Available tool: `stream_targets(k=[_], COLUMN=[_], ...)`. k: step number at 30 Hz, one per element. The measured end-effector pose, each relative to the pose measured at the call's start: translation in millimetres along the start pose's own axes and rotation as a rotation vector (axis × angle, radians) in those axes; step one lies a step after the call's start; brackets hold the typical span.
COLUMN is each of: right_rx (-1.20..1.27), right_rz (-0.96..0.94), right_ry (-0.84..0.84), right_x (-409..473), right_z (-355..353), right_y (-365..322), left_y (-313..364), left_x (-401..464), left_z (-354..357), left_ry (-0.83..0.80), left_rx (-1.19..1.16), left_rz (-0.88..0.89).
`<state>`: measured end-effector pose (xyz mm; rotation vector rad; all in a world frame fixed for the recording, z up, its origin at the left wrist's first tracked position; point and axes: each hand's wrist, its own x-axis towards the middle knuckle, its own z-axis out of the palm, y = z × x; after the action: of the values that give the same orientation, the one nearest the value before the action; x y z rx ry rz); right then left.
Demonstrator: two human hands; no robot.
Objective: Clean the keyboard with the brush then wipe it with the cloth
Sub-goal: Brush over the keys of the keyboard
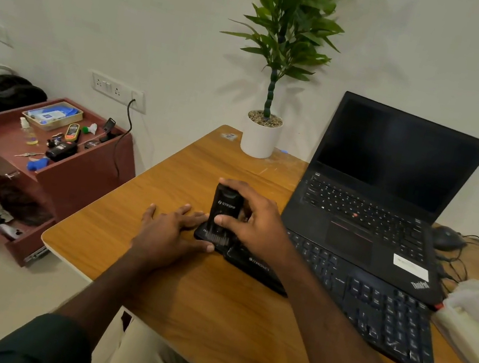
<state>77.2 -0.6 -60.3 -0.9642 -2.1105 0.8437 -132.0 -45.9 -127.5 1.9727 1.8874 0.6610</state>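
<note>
My right hand [252, 220] grips the boxy black brush [224, 210] upright, bristles on the flat black keyboard's [370, 303] left end; my left hand [172, 228] lies flat, fingers spread on the wood-grain desk [210, 304], touching that end.

A glossy black plastic brush [224, 210] is seen over the matt black plastic keyboard [370, 303]. Under the keyboard, smooth wood-grain desk [196, 167] is shown; behind it, a matt black laptop [387, 207].

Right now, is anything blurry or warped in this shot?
Head view: wide-angle bend tilts the walls and laptop; right hand and brush slightly smeared over the keyboard; soft plant shadow on the wall.
</note>
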Motion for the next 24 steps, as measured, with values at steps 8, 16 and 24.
stream_targets(k=[8, 16, 24], right_rx=[-0.214, -0.27, -0.206], right_rz=[-0.081, -0.079, -0.02], right_ry=[-0.215, -0.182, -0.047], right_x=[11.1, 12.4, 13.6], right_z=[7.8, 16.2, 7.5], right_y=[-13.3, -10.5, -11.1], left_y=[-6.7, -3.8, 4.4], left_x=[1.3, -1.3, -3.9], left_z=[4.3, 2.7, -2.0], left_ry=[0.01, 0.002, -0.001], left_rx=[-0.003, 0.004, 0.015], left_rz=[0.032, 0.017, 0.0])
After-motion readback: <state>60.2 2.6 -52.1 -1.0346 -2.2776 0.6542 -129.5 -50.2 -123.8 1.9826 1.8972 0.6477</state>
